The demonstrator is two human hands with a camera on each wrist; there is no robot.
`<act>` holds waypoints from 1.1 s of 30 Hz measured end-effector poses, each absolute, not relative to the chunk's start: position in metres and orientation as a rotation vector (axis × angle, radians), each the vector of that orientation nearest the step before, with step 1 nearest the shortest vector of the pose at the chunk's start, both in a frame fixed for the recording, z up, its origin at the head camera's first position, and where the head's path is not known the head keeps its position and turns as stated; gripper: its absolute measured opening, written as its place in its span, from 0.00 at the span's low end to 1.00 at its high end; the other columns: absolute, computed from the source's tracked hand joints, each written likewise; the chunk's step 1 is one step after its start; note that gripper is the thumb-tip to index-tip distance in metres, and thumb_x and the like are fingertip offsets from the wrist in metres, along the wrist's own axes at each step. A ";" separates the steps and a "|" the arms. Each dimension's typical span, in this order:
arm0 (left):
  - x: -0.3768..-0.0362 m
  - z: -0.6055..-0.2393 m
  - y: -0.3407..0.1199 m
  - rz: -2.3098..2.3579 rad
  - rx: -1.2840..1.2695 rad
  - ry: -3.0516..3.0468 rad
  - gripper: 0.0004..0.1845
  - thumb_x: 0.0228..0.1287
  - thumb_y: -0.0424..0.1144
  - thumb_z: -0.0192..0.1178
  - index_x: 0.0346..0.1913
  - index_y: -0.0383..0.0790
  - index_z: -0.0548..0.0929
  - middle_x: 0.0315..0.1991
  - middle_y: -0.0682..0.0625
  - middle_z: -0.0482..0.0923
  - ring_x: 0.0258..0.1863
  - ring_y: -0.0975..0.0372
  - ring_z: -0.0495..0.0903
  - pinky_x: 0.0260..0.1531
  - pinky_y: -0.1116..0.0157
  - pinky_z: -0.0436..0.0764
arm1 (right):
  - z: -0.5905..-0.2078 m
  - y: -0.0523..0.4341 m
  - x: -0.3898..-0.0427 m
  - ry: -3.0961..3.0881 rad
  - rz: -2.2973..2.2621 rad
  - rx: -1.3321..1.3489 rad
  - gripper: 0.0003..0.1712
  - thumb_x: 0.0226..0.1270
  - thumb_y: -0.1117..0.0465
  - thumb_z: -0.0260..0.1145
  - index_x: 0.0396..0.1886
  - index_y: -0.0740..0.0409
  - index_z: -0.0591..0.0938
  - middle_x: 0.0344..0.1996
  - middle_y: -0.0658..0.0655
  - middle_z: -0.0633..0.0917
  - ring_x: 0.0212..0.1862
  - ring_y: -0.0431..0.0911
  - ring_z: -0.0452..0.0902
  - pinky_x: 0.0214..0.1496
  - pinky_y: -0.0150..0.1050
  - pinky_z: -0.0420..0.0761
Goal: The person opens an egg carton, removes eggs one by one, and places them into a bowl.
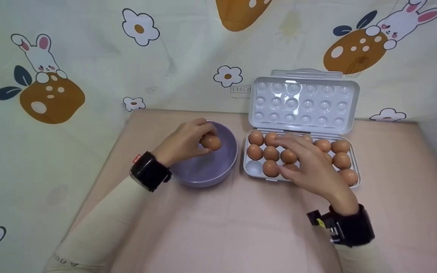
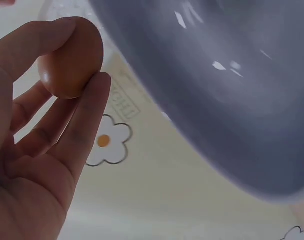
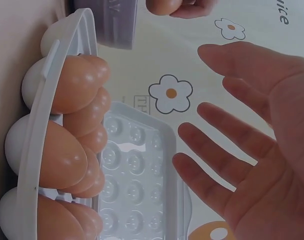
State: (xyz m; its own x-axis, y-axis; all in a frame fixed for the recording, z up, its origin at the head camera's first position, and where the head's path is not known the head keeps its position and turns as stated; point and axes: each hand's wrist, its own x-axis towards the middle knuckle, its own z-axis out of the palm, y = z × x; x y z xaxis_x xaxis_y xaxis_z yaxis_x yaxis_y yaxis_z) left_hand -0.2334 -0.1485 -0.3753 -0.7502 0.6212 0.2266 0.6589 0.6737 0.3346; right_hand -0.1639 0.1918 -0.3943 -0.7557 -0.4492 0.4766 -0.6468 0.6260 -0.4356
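Observation:
My left hand [image 1: 182, 142] pinches a brown egg [image 1: 212, 143] between thumb and fingers, above the purple-grey bowl [image 1: 220, 165]. In the left wrist view the whole-shelled egg [image 2: 74, 60] appears beside the bowl's rim [image 2: 187, 135]. Over the white egg carton [image 1: 253, 169] hovers my right hand [image 1: 313, 165], its fingers extended and spread with nothing held. Brown eggs [image 1: 255, 152] fill most of the carton, and its front left cup is bare. Part of the egg rows is hidden beneath the right hand. The right wrist view has the hand [image 3: 262, 135] apart from the eggs [image 3: 66, 155].
The carton's clear dimpled lid [image 1: 304, 104] stands raised at the back. A pinkish cloth [image 1: 237, 227] covers the table, and a cream sheet [image 1: 188, 57] with rabbit and flower prints hangs behind. The bowl stands just left of the carton.

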 end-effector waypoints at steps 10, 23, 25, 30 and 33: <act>-0.249 -0.390 -0.159 -0.401 -1.042 -3.049 0.19 0.48 0.34 0.74 0.45 0.41 0.83 0.41 0.47 0.78 0.38 0.58 0.76 0.41 0.62 0.79 | -0.397 0.192 -0.165 -2.548 0.879 0.882 0.38 0.49 0.66 0.77 0.63 0.46 0.77 0.61 0.48 0.78 0.68 0.48 0.67 0.71 0.52 0.61; -0.252 -0.399 -0.161 -0.332 -1.077 -3.082 0.11 0.51 0.35 0.68 0.39 0.40 0.84 0.34 0.50 0.77 0.33 0.59 0.75 0.36 0.63 0.78 | -0.397 0.193 -0.165 -2.596 0.899 0.875 0.38 0.50 0.66 0.77 0.63 0.45 0.77 0.61 0.47 0.78 0.67 0.50 0.67 0.69 0.50 0.65; -0.251 -0.399 -0.162 -0.352 -1.107 -3.060 0.10 0.50 0.34 0.67 0.38 0.39 0.83 0.34 0.49 0.78 0.32 0.59 0.75 0.34 0.63 0.77 | -0.397 0.193 -0.165 -2.598 0.895 0.877 0.38 0.50 0.66 0.77 0.63 0.45 0.77 0.61 0.47 0.77 0.66 0.49 0.67 0.65 0.48 0.68; -0.250 -0.401 -0.163 -0.397 -1.143 -3.035 0.09 0.49 0.32 0.67 0.36 0.37 0.83 0.33 0.47 0.79 0.31 0.59 0.75 0.31 0.64 0.76 | -0.398 0.194 -0.165 -2.611 0.881 0.872 0.39 0.49 0.66 0.77 0.63 0.43 0.77 0.61 0.46 0.77 0.65 0.47 0.67 0.61 0.46 0.72; -0.248 -0.402 -0.163 -0.407 -1.119 -3.069 0.08 0.50 0.33 0.67 0.36 0.37 0.83 0.32 0.47 0.78 0.31 0.59 0.74 0.29 0.65 0.75 | -0.398 0.194 -0.165 -2.622 0.879 0.866 0.39 0.49 0.65 0.78 0.63 0.43 0.77 0.62 0.47 0.77 0.67 0.48 0.66 0.63 0.48 0.71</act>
State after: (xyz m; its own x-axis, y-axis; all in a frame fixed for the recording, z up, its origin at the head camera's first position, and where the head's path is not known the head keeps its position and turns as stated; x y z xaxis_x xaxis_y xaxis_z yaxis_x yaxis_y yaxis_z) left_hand -0.2478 -0.1630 -0.4020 -0.7590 0.6486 -0.0564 0.6115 0.7400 0.2800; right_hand -0.1648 0.1940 -0.3982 -0.7944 -0.4594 0.3973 -0.6061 0.6428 -0.4685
